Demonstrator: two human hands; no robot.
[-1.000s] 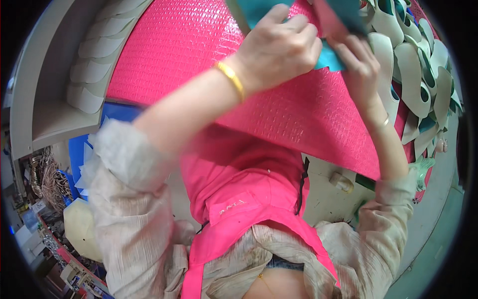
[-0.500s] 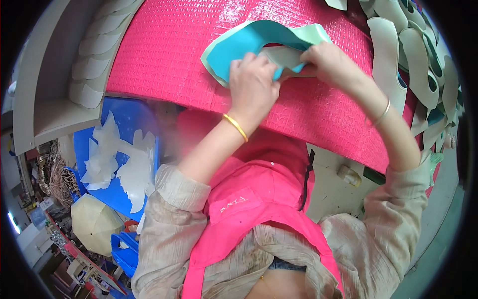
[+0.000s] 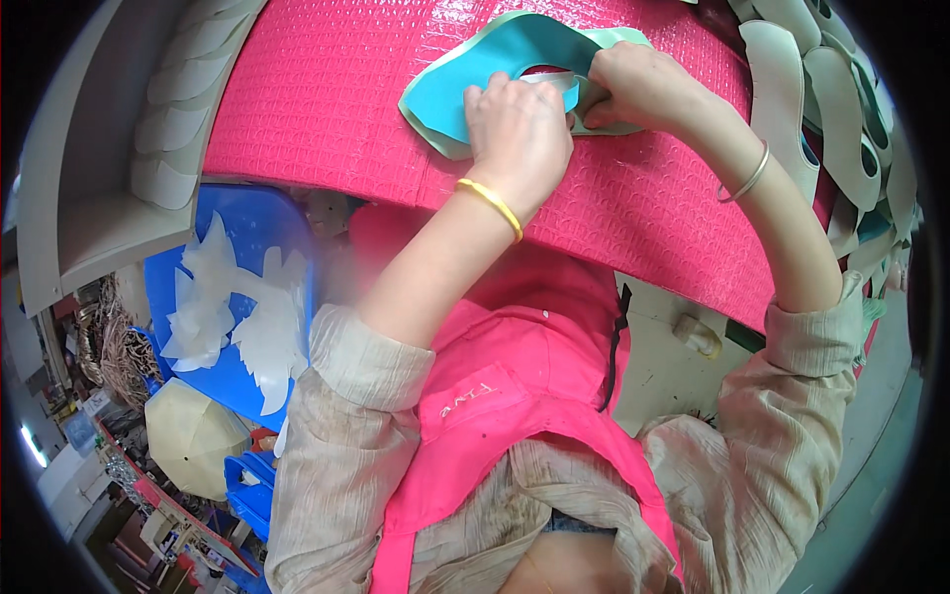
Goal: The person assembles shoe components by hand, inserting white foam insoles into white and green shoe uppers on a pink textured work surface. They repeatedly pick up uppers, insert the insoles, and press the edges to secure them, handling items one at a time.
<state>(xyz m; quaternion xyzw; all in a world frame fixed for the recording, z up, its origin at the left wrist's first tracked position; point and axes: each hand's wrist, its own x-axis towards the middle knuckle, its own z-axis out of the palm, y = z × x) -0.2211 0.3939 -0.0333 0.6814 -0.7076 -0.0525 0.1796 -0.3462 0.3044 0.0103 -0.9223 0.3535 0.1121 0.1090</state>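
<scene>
A shoe upper (image 3: 440,94) lies on the pink-covered table (image 3: 327,109), its teal lining facing up and a pale green edge showing around it. Its middle has an opening, where a whitish piece (image 3: 544,79) is partly visible. My left hand (image 3: 520,134) is closed over the near edge of the upper, fingers curled toward the opening. At the right part of the upper, my right hand (image 3: 638,87) pinches the edge near that opening. The fingertips of both hands are partly hidden, and the two hands are close together but apart.
More pale shoe uppers (image 3: 782,84) are piled at the table's right side. Whitish pieces (image 3: 178,129) line a shelf unit (image 3: 69,198) at the left. Below it, a blue bin (image 3: 223,371) holds thin white cut pieces (image 3: 272,327). A cream umbrella (image 3: 193,441) is farther down.
My left hand has shifted right along the near edge of the upper. The lining now lies flatter at the left, and my right hand has moved slightly up and left.
</scene>
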